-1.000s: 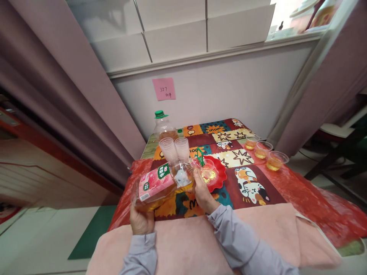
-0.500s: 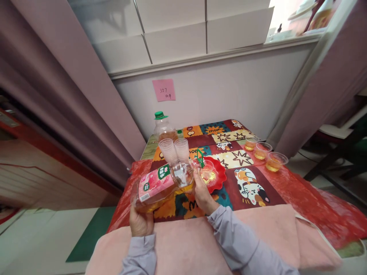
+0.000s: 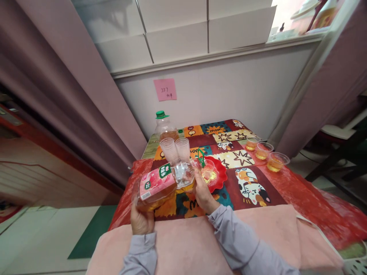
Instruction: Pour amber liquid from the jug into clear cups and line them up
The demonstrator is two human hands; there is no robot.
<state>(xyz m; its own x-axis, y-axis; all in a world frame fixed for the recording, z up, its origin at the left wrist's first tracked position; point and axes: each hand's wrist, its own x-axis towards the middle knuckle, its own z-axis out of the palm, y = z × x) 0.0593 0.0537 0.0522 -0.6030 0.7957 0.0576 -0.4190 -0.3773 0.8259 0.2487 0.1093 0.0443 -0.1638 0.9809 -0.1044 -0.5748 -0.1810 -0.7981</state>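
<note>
A large clear bottle [image 3: 160, 185] with a pink label and amber drink lies tilted almost flat, its neck pointing right. My left hand [image 3: 141, 219] grips its base from below. My right hand [image 3: 202, 192] is wrapped round the neck end, next to a small clear cup [image 3: 207, 170] that stands on a red plate [image 3: 219, 176]. The bottle's mouth is over that cup, and a green cap strap [image 3: 201, 156] sticks up there. Amber liquid shows in the cup.
Two stacks of clear cups [image 3: 175, 149] stand behind the bottle, and a second green-capped bottle [image 3: 164, 126] behind them. Three filled cups [image 3: 264, 150] line the right side of the patterned cloth [image 3: 246, 189]. A pink cloth [image 3: 183, 244] covers the near edge. A wall is close behind.
The bottle's base has risen slightly, tipping it a little more. Both hands keep the same hold.
</note>
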